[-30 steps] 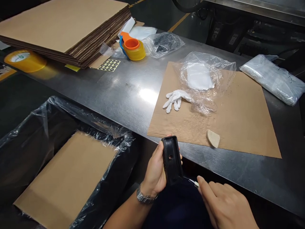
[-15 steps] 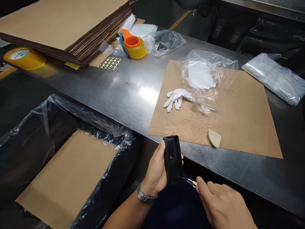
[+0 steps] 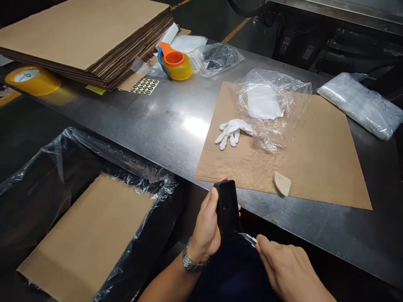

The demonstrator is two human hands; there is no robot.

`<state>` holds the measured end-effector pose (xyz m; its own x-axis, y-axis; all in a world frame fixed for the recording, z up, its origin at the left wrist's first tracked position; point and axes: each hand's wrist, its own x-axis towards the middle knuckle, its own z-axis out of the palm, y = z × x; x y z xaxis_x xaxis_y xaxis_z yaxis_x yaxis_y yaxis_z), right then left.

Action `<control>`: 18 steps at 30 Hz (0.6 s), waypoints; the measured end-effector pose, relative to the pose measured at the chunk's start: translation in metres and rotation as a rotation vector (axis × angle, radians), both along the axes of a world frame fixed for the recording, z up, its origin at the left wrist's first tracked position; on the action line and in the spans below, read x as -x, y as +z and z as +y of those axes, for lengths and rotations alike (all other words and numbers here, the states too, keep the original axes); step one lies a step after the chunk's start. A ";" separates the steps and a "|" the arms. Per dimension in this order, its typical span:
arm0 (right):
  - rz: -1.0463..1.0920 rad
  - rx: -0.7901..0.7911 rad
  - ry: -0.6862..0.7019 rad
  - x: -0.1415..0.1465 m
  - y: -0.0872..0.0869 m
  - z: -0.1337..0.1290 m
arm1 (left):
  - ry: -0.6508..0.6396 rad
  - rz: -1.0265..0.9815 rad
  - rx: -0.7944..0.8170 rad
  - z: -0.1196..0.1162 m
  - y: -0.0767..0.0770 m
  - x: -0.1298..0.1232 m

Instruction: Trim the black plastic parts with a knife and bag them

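Wrapped round a black rectangular plastic case (image 3: 229,209) with a small hole in its floor is my left hand (image 3: 206,224). The case is held upright near the table's front edge, its hollow side towards me. My right hand (image 3: 288,266) is closed on a thin knife (image 3: 248,238) with a pale handle, and its blade tip is at the lower right edge of the case. Whether the blade touches the case I cannot tell. A beige wedge-shaped block (image 3: 282,184) lies beyond my hands on a cardboard sheet (image 3: 327,159).
On the metal table (image 3: 151,126) are a white glove (image 3: 233,132), a clear bag with white sheets (image 3: 264,100), a plastic-wrapped pack (image 3: 362,105), a tape dispenser (image 3: 178,67), a sticker sheet (image 3: 144,86) and stacked cardboard (image 3: 85,33). A plastic-lined bin (image 3: 63,155) holds cardboard at the left.
The case has turned slightly in my left hand. My right hand and the knife have shifted slightly left, with the blade still by the case's lower edge.
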<state>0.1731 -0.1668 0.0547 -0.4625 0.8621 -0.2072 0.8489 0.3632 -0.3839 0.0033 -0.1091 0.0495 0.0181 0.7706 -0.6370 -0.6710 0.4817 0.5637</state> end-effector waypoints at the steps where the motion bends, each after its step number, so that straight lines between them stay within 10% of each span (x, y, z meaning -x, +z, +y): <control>1: 0.064 0.166 -0.057 0.000 -0.001 0.001 | 0.000 0.008 -0.011 0.000 0.000 0.000; 5: 0.551 1.022 -0.295 0.000 -0.007 0.004 | 0.010 -0.012 -0.066 0.001 0.000 0.001; 8: 0.822 1.285 -0.410 -0.003 -0.010 0.004 | 0.012 -0.104 -0.024 0.006 0.001 0.003; 12: 0.784 0.795 -0.568 -0.029 -0.008 0.017 | -0.024 -0.263 0.155 0.013 0.000 0.006; 18: -0.075 -0.249 -0.630 -0.099 -0.033 0.063 | -0.126 -0.449 0.181 0.016 -0.001 0.007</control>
<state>0.2723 -0.1043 0.0216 0.1510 0.9883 0.0203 0.9484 -0.1391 -0.2851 -0.0039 -0.0936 0.0486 0.4069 0.6229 -0.6682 -0.7584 0.6380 0.1330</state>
